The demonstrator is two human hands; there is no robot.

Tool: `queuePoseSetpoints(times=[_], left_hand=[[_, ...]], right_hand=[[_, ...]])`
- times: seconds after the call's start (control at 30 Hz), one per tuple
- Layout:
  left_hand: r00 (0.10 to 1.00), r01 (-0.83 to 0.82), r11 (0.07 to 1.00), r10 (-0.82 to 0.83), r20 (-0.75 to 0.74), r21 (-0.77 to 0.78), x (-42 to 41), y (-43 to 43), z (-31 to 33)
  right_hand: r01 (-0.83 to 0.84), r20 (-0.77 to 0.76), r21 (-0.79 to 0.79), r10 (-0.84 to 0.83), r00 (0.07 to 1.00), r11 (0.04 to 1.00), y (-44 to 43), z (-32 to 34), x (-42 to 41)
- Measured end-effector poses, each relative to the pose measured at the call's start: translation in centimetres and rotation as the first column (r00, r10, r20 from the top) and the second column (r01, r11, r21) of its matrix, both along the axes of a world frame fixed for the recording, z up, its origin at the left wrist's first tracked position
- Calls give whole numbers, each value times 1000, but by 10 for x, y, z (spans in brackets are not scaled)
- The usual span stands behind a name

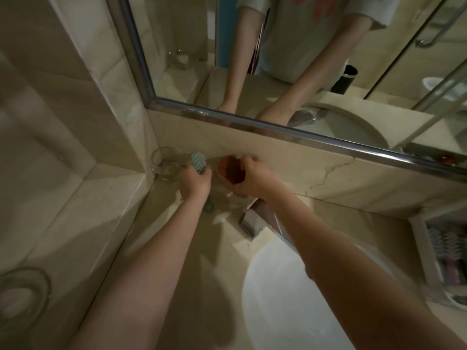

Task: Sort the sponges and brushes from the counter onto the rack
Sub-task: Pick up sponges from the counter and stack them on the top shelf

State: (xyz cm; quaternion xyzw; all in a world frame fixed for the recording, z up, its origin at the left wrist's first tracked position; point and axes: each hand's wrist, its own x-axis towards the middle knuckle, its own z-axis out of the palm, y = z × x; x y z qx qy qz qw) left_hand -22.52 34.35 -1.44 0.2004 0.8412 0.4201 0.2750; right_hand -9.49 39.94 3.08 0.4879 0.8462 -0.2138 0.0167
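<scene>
Both hands are at the back left of the counter (177,223), close under the mirror (252,123). My left hand (195,181) has its fingers curled round the lower end of a green brush (198,160). The brush's nubbed head sticks up out of the fist toward the wall, long axis roughly upright and leaning slightly left, just beside a glass (164,165). My right hand (252,176) is wrapped round a reddish-brown piece (228,170), thumb over its top; sponge or brush, I cannot tell through the blur. Both items look lifted, though contact with the counter is hidden. Relation that matters: the rack (420,248) sits at the far right edge, well apart from both hands, with the tap (249,221) and basin (278,311) between. The right hand is the nearer one, so I judge its piece should travel first, rightward over the tap.
</scene>
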Motion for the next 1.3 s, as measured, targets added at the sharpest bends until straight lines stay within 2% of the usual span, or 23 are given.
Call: queuePoseSetpoints(times=[0.13,0.2,0.37,0.53,0.77,0.9,1.03,1.13,1.3], left_hand=[[997,-26,987,15,74,157,3,-10,6],[992,-37,978,11,125,205,14,-18,31],[982,24,947,-82,168,321,49,-37,79],[954,0,894,-135,269,448,88,-52,113],[925,56,851,-241,293,523,170,-66,159],[898,102,786,-337,284,610,228,-69,185],[853,124,749,-416,316,651,286,-68,210],[841,165,722,-458,286,672,328,-63,227],[799,250,674,-549,245,695,388,-59,247]], right_hand=[[142,-163,-71,-152,975,987,-12,26,11],[178,-242,-108,-199,950,978,-18,38,21],[256,-490,-161,-302,818,953,-37,72,51],[313,-625,-157,-339,703,937,-56,103,94],[352,-737,-36,-263,622,935,-81,153,183],[385,-803,-6,-234,547,923,-95,182,248],[410,-837,100,-146,527,907,-105,214,313],[430,-852,168,-89,517,887,-111,233,358],[499,-863,210,-81,499,841,-111,251,432]])
